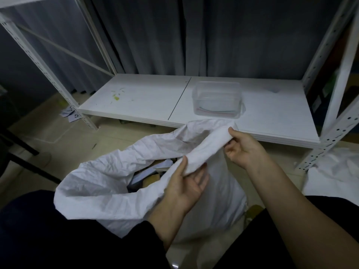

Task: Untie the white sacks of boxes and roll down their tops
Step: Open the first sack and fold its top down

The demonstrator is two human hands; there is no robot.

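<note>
A white woven sack (101, 183) stands on the floor between my knees, its mouth wide open. Several boxes (153, 172) show inside it. The right side of its top is folded over into a thick rolled band (206, 150). My left hand (186, 183) holds the lower end of that band, thumb on top and fingers underneath. My right hand (242, 148) pinches the upper end of the band between thumb and curled fingers. A second white sack (334, 171) lies at the right edge, mostly out of view.
A low white shelf board (136, 98) of a metal rack (330, 133) lies just beyond the sack, with a clear plastic container (216, 100) on it. Dark curtains hang behind. Paper scraps (71, 113) lie on the tiled floor by the rack's left post.
</note>
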